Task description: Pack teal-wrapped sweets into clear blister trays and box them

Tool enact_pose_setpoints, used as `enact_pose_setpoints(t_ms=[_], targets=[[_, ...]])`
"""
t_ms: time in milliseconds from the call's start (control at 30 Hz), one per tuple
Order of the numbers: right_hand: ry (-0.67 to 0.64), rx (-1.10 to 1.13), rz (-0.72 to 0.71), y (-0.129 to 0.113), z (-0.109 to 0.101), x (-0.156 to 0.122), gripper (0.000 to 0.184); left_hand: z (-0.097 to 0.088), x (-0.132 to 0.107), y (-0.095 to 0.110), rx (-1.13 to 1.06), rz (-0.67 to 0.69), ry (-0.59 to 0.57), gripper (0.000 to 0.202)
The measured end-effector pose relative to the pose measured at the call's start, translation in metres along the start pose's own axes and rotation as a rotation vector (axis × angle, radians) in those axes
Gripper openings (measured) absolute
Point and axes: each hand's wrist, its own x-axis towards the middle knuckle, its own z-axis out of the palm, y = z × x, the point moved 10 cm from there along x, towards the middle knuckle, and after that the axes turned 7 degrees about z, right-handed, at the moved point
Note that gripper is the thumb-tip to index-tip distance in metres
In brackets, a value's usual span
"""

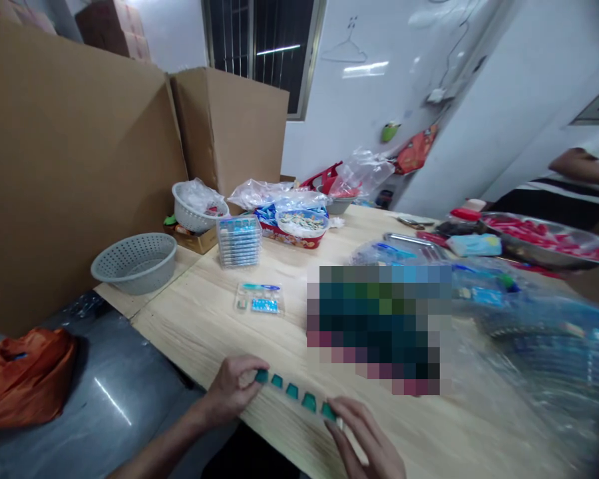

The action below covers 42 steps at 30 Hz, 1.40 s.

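A short row of several small teal caps lies near the front edge of the wooden table. My left hand pinches the row's left end with curled fingers. My right hand presses the right end with its fingertips together. A clear blister pack with blue parts lies farther back on the table. Beyond it stands a stack of clear packs.
A grey colander and a white basket sit at the left by big cardboard boxes. Plastic bags crowd the right. A metal tray of red items and another person's arm are at far right. An orange bag lies low left.
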Motion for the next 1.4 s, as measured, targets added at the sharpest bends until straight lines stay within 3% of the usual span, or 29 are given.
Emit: enact_pose_setpoints(t_ms=[100,200,300,433,567,667,800,900,967,1067,1200,1300,1400], targets=[[0.093,0.150,0.171,0.012,0.006,0.064,0.018,-0.036,0.034,-0.023,-0.203,-0.155,0.123,0.024],[0.000,0.319,0.363,0.040,0.051,0.133,0.026,-0.064,0.076,-0.054,-0.356,-0.268,0.232,0.036],[-0.008,0.323,0.582,0.081,0.097,0.181,0.033,-0.088,0.112,-0.092,-0.201,-0.382,0.352,0.030],[-0.041,0.173,0.726,0.123,0.142,0.200,0.028,-0.098,0.139,-0.130,0.028,-0.448,0.372,0.024],[-0.062,-0.030,0.816,0.149,0.156,0.186,0.017,-0.090,0.141,-0.146,0.257,-0.467,0.281,0.015],[-0.082,-0.132,0.755,0.142,0.157,0.181,0.011,-0.079,0.135,-0.144,0.365,-0.464,0.200,0.004],[-0.083,-0.159,0.582,0.119,0.159,0.172,0.017,-0.073,0.122,-0.130,0.458,-0.429,0.199,0.013],[0.062,-0.051,0.372,0.101,0.153,0.171,0.018,-0.081,0.116,-0.117,0.477,-0.354,0.273,0.033],[0.145,0.090,0.273,0.091,0.147,0.182,0.024,-0.095,0.120,-0.104,0.423,-0.257,0.342,0.041],[0.127,0.272,0.217,0.070,0.141,0.229,0.030,-0.137,0.140,-0.080,0.308,-0.150,0.454,0.040],[0.095,0.283,0.173,0.032,0.131,0.330,0.033,-0.208,0.193,-0.054,0.335,-0.156,0.566,0.033],[0.023,0.204,0.301,0.033,0.144,0.397,0.025,-0.242,0.237,-0.059,0.310,-0.244,0.577,0.018],[-0.012,0.192,0.383,0.047,0.167,0.434,0.019,-0.255,0.264,-0.080,0.247,-0.303,0.600,0.007]])
